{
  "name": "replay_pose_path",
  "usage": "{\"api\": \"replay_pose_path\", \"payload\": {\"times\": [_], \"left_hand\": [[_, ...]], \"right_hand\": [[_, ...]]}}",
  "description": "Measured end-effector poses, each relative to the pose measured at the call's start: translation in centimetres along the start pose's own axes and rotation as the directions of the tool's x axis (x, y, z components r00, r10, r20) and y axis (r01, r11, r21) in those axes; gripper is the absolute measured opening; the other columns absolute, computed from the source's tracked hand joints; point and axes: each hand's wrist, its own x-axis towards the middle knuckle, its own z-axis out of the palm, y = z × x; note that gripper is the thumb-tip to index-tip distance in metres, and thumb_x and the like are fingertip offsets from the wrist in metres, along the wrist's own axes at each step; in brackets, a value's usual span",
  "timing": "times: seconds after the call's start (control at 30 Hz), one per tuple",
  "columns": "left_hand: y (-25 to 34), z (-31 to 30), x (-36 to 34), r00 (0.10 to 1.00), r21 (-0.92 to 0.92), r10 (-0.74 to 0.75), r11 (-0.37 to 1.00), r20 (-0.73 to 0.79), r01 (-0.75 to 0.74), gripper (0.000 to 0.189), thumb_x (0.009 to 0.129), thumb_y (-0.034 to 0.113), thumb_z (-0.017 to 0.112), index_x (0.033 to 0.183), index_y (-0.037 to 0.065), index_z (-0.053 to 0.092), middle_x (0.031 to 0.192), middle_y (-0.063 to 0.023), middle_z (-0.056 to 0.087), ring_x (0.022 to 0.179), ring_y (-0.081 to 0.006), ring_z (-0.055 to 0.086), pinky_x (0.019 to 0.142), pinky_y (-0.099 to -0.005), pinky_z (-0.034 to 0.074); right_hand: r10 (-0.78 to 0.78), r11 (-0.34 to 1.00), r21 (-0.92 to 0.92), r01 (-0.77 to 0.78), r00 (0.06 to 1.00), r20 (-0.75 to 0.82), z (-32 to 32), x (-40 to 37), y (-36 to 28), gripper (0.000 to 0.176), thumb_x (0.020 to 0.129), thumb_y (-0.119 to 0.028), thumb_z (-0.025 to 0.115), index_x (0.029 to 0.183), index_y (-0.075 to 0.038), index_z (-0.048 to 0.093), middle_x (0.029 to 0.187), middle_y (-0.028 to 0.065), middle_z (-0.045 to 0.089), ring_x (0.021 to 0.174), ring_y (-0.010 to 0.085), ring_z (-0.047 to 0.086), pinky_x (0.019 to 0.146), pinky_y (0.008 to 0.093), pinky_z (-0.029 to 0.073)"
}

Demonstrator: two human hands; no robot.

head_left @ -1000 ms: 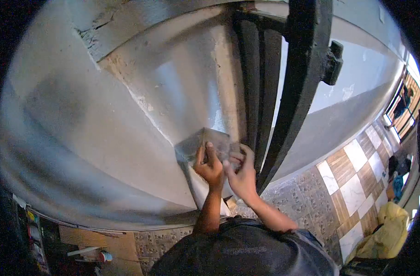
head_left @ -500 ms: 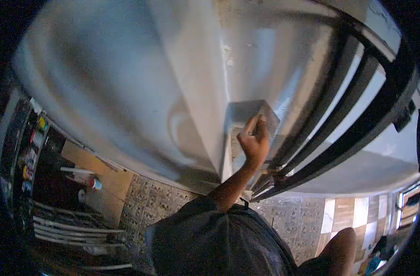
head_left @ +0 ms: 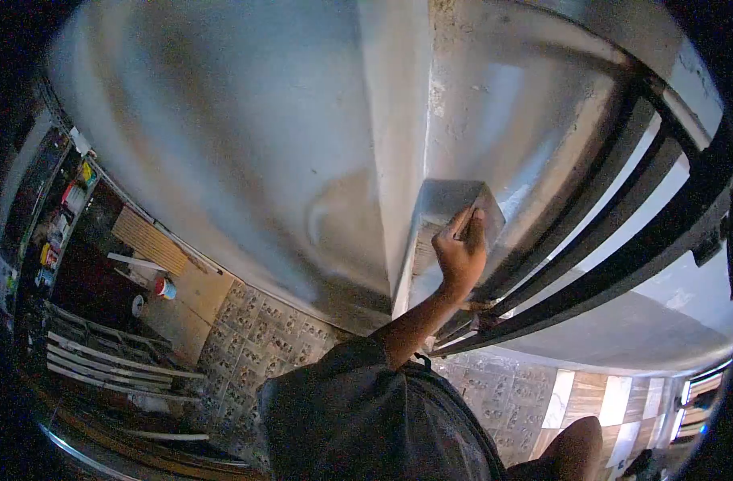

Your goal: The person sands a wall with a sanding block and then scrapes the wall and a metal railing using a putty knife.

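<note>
Against the big, smooth grey wall (head_left: 246, 160), left hand: our left hand (head_left: 463, 250) is closed, with the thumb and fingers pinching a flat grey plate with straight edges and sharp corners (head_left: 455, 192) by a thin, light brown part.
Grey plate: we see it up by the pale edge where the wall bends. Our fingers hide some of it, so we cannot tell its full shape.
Right hand: we cannot see it, so we cannot tell if it is wide, narrow or holding something.
Bare skin, low right: a round bit (head_left: 579, 449) pokes out by our dark cloth shirt (head_left: 334, 413). We cannot tell if it is an elbow or a knee.
Bars: long, thick black bars (head_left: 623, 280) bend past the plate on the right, and their top ends fade into the dark.
Floor: we see grey patterned tiles (head_left: 254, 325) low down, and brown and white squares (head_left: 615, 401) cut off at the right.
Far left: a small red and white tub (head_left: 165, 289) sits by a tan ridged board (head_left: 150, 240). The bright little things on the shelf (head_left: 58, 228) are too blurry to name.
</note>
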Motion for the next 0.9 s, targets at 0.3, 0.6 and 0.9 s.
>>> {"api": "replay_pose_path", "payload": {"times": [0.3, 0.6, 0.9], "left_hand": [[2.0, 0.2, -0.3, 0.980, 0.066, 0.199, 0.978, 0.021, -0.200, 0.027, 0.086, 0.017, 0.059, 0.094, -0.008, 0.063, 0.084, -0.0130, 0.067, 0.076, -0.0154, 0.062, 0.071, -0.0283, 0.048], [1.9, 0.1, -0.7, 0.984, 0.059, 0.178, 0.982, -0.021, -0.177, 0.025, 0.085, 0.015, 0.060, 0.097, -0.007, 0.063, 0.089, -0.0145, 0.067, 0.084, -0.0177, 0.062, 0.077, -0.0292, 0.047], [4.2, 0.4, -2.8, 0.989, 0.020, 0.134, 0.991, 0.056, -0.135, 0.027, 0.087, 0.016, 0.059, 0.101, -0.006, 0.061, 0.087, -0.0091, 0.065, 0.081, -0.0126, 0.059, 0.073, -0.0260, 0.046]], "right_hand": [[-0.137, 0.959, 0.212, 0.189, 0.962, -0.237, 0.2, -1.7, -0.1, 0.020, 0.084, -0.019, 0.053, 0.098, -0.006, 0.049, 0.087, 0.0117, 0.057, 0.083, 0.0254, 0.057, 0.075, 0.0386, 0.044], [-0.260, 0.852, 0.282, 0.442, 0.823, -0.505, -0.5, -2.0, -0.5, 0.017, 0.086, -0.022, 0.050, 0.094, -0.007, 0.049, 0.081, 0.0115, 0.057, 0.079, 0.0253, 0.057, 0.072, 0.0395, 0.043], [-0.444, 0.714, 0.051, 0.698, 0.508, -0.738, -3.5, -2.9, -1.9, 0.016, 0.087, -0.024, 0.047, 0.089, -0.008, 0.049, 0.076, 0.0114, 0.056, 0.075, 0.0253, 0.056, 0.069, 0.0403, 0.042]]}}
